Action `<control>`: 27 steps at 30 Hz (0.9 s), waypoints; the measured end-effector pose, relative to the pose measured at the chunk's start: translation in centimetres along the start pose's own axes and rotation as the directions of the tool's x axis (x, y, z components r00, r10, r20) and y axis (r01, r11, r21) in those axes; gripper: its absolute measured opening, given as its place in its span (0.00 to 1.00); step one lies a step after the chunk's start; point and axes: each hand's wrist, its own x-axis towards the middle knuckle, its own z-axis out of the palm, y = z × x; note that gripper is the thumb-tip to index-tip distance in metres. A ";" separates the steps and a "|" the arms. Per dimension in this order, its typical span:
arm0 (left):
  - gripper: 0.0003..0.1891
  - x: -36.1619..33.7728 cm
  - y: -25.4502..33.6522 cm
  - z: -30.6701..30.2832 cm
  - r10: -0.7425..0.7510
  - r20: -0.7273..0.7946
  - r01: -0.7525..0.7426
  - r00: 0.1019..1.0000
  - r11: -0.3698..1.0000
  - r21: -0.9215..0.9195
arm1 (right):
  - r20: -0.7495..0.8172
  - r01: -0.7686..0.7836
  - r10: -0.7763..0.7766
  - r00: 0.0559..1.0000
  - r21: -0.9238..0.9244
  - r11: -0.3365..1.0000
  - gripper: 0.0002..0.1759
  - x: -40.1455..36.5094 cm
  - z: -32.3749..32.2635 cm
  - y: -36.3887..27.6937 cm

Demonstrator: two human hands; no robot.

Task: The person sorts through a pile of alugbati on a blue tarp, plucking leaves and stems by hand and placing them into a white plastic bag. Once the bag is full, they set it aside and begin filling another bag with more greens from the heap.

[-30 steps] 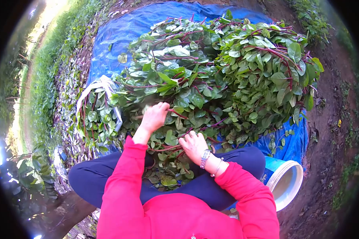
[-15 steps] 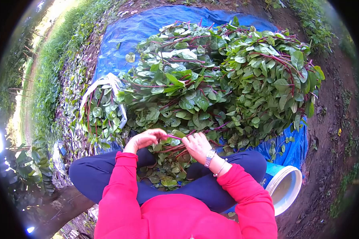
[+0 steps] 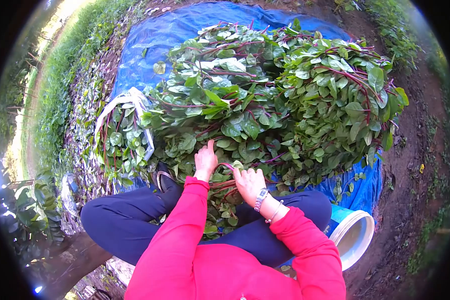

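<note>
My right hand [image 3: 250,185] is closed around a purple-red leafy stem [image 3: 226,165], which looks like red-stemmed Malabar spinach. The stem curves out from my fingers towards my left hand [image 3: 205,159]. That hand reaches into the near edge of the big leafy heap [image 3: 235,110], with a finger stretched out; its other fingers are partly hidden. Below both hands, more red stems [image 3: 224,186] and leaves lie between my crossed legs.
A blue tarp [image 3: 150,45] lies under the heap. To the left, a bunch of the same greens [image 3: 120,137] sits within a white plastic band [image 3: 144,107]. A white-rimmed bucket [image 3: 356,240] lies tipped beside my right knee. Bare soil borders the right side.
My left hand has moved right and forward, away from the stem end it was touching, to the heap's edge. My right hand stays nearly in place, holding the stem.
</note>
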 end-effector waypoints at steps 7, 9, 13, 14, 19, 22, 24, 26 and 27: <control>0.21 -1.6 -2.1 3.0 -0.150 -0.221 0.056 0.964 0.923 -0.381 | -0.121 0.007 -0.011 0.993 -0.035 0.999 0.16 0.2 0.1 -0.1; 0.26 -1.0 -1.7 2.7 -0.251 -0.020 0.198 0.968 0.809 -0.553 | -0.213 -0.003 -0.004 0.977 -0.030 1.000 0.12 0.3 0.0 -0.1; 0.27 0.6 -2.5 4.7 -0.302 0.398 0.500 0.866 0.533 -0.683 | -0.258 -0.025 0.017 0.966 -0.031 0.999 0.10 0.6 -0.3 0.3; 0.27 0.4 -2.2 4.1 -0.301 0.396 0.497 0.868 0.532 -0.685 | -0.264 -0.030 0.022 0.964 -0.025 0.999 0.09 0.6 -0.4 0.4; 0.22 -1.2 -2.6 4.2 -0.230 0.508 0.556 0.830 0.412 -0.722 | -0.185 -0.018 0.023 0.982 0.026 0.999 0.11 0.3 -0.3 0.4; 0.25 -1.9 -2.2 3.9 -0.242 0.467 0.520 0.850 0.246 -0.818 | -0.096 0.041 -0.040 0.995 0.010 0.999 0.08 -0.3 -0.4 0.3; 0.30 -2.0 -1.2 3.0 -0.204 0.502 0.541 0.840 0.365 -0.758 | -0.085 0.061 -0.060 0.995 0.001 0.998 0.07 -0.6 -0.2 0.2; 0.36 -1.3 -1.0 3.4 -0.195 0.543 0.574 0.817 0.379 -0.726 | -0.009 0.057 -0.057 0.998 0.000 0.998 0.13 -0.5 -0.5 0.1; 0.38 0.1 -3.0 7.1 -0.115 0.533 0.525 0.838 0.434 -0.732 | -0.026 0.027 -0.027 0.999 0.003 1.000 0.18 -0.4 -0.5 0.0</control>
